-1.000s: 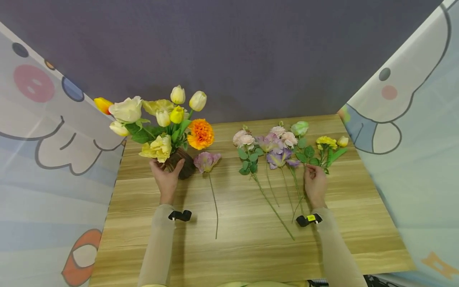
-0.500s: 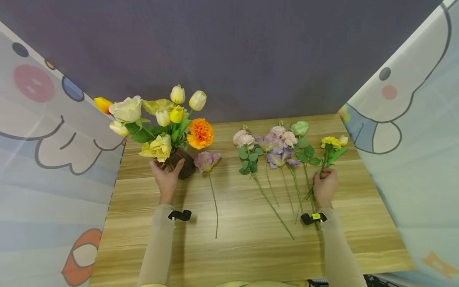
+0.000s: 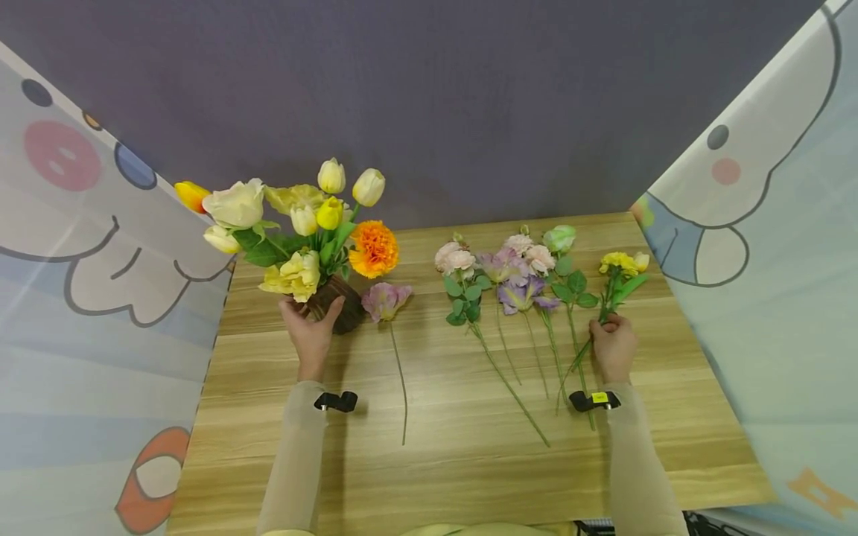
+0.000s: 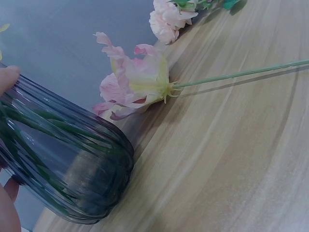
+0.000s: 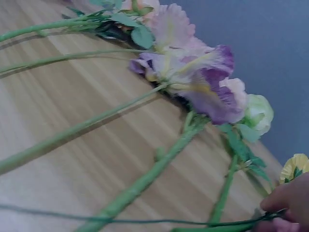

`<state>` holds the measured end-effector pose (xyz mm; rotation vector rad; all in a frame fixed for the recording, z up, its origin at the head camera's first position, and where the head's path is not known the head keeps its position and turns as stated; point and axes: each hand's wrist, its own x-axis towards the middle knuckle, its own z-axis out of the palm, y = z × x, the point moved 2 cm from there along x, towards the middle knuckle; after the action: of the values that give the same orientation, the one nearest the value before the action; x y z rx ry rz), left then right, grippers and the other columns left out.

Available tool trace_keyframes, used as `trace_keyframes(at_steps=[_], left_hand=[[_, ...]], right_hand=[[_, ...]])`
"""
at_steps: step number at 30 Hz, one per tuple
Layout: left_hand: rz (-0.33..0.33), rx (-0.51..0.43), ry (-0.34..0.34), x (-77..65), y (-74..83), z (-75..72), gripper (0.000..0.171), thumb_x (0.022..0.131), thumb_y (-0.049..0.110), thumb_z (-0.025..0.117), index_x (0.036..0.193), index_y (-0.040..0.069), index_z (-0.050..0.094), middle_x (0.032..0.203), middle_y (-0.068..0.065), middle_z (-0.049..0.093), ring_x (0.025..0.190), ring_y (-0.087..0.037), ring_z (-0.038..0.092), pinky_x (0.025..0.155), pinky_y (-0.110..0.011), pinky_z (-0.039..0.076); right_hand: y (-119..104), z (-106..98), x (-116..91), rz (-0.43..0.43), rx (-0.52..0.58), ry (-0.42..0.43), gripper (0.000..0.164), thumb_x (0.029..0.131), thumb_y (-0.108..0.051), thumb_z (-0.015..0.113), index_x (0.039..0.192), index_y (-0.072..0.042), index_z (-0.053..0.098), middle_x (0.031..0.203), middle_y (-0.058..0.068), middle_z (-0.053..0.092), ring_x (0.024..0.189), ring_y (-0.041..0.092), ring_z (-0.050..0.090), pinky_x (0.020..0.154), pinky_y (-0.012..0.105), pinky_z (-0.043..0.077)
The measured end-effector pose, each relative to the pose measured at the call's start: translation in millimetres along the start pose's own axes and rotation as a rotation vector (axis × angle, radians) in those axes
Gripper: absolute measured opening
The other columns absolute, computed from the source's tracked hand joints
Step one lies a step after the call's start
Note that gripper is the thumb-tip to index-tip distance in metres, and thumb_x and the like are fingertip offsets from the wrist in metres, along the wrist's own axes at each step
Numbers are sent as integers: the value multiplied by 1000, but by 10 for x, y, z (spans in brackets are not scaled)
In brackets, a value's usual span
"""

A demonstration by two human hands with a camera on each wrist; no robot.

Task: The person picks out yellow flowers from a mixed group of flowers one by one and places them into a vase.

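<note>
My left hand (image 3: 311, 339) grips the dark ribbed glass vase (image 3: 348, 313), thumb on one side and fingers on the other. Green stems show through its glass in the left wrist view. White and yellow tulips, a white rose (image 3: 236, 205) and an orange carnation (image 3: 374, 249) stand in it. On the right, my right hand (image 3: 614, 348) pinches the thin green stems of a yellow flower (image 3: 618, 263), with a white tulip (image 3: 641, 261) beside it. The stems slant down-left from my fingers, crossing the stem of a pale green rose (image 3: 559, 238).
A pink-purple flower (image 3: 386, 301) with a long stem lies just right of the vase. Pale pink roses (image 3: 456, 259) and purple flowers (image 3: 519, 294) lie mid-right on the wooden table (image 3: 456, 476). A dark grey panel (image 3: 429, 112) rises behind.
My right hand has moved right, away from the green rose's stem, and the yellow flower has shifted slightly right with it. My left hand stays on the vase.
</note>
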<state>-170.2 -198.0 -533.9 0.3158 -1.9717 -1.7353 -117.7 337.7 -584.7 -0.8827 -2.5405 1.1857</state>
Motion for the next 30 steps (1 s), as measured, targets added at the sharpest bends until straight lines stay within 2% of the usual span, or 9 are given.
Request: trace_keyframes(at_steps=[2, 5, 8, 10, 14, 20, 23, 30], left_hand=[[2, -3, 0, -3, 2, 3, 72, 82, 4, 85, 137, -5, 39, 123, 8, 43, 115, -19, 44, 102, -32, 37], [-7, 3, 1, -12, 7, 5, 73, 82, 4, 86, 138, -3, 39, 124, 7, 43, 115, -18, 45, 102, -33, 37], [-16, 7, -2, -13, 8, 10, 73, 82, 5, 86, 138, -2, 39, 125, 7, 43, 116, -17, 45, 103, -35, 38], [-17, 4, -3, -10, 9, 12, 73, 82, 5, 86, 138, -2, 39, 125, 7, 43, 116, -17, 45, 104, -36, 37], [-13, -4, 1, -4, 5, 11, 71, 82, 5, 86, 137, -2, 39, 123, 9, 43, 115, -15, 45, 104, -36, 37], [-13, 3, 3, -14, 5, 2, 70, 82, 5, 85, 135, -2, 39, 120, 10, 43, 112, -13, 44, 102, -34, 37], [-8, -2, 1, -19, 7, 1, 71, 82, 4, 85, 136, -3, 39, 121, 10, 43, 112, -13, 44, 102, -34, 37], [-2, -8, 7, -23, 39, 0, 73, 82, 3, 85, 138, -3, 40, 123, 7, 43, 113, -15, 45, 102, -34, 38]], right_hand=[[3, -34, 13, 2, -2, -31, 48, 102, -14, 61, 137, 17, 52, 105, 27, 64, 64, -1, 47, 54, 11, 39], [17, -73, 27, 39, 85, -78, 47, 102, -10, 60, 137, 20, 49, 101, 26, 65, 59, -5, 51, 53, 11, 45], [17, -99, 35, 94, 198, -95, 46, 102, -8, 58, 138, 18, 48, 92, 10, 63, 57, -4, 56, 54, 13, 51], [-1, -117, 43, 108, 229, -89, 44, 103, -10, 58, 138, 15, 50, 87, -2, 59, 58, -4, 57, 55, 14, 51], [-113, -160, 47, 96, 298, -78, 37, 104, -13, 58, 131, 12, 53, 80, -13, 55, 61, -3, 56, 56, 14, 47], [-373, -221, 11, 120, 554, -77, 17, 101, -5, 61, 114, 5, 59, 72, -10, 62, 61, 4, 57, 56, 16, 50], [-519, -221, -38, 135, 681, -91, 13, 99, -3, 63, 110, 0, 58, 77, -5, 64, 64, 6, 59, 58, 17, 52], [-926, -162, -200, 10, 900, -162, 11, 100, 3, 62, 106, -1, 54, 82, -3, 63, 68, 10, 61, 63, 19, 53]])
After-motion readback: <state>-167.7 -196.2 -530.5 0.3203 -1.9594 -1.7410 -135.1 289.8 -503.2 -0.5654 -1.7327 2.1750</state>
